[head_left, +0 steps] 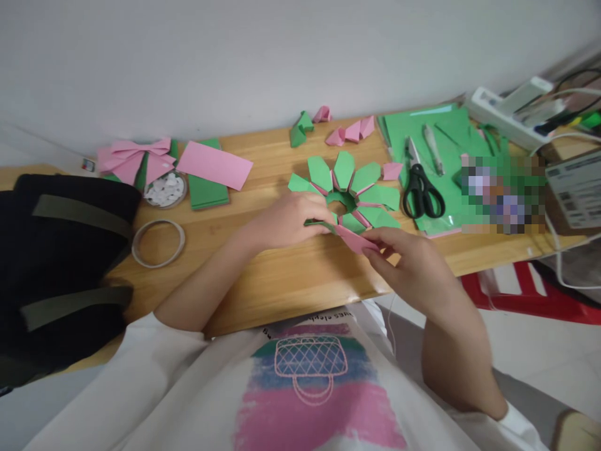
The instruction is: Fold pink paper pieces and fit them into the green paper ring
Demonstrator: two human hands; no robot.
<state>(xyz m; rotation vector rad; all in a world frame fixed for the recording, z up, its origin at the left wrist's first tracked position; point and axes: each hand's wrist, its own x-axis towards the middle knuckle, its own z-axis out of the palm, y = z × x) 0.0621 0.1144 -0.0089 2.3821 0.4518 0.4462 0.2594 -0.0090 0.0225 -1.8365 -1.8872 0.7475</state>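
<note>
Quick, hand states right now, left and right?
Left hand: closed, holding the green paper ring at its near left.
Right hand: closed, pinching a pink paper piece.

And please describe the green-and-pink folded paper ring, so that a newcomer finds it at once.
On the brown wooden table, find the black-handled metal scissors. Just left of them, at the left hand, is the green-and-pink folded paper ring. Unlike the small folded paper pieces behind it, it has petals around an open centre.
</note>
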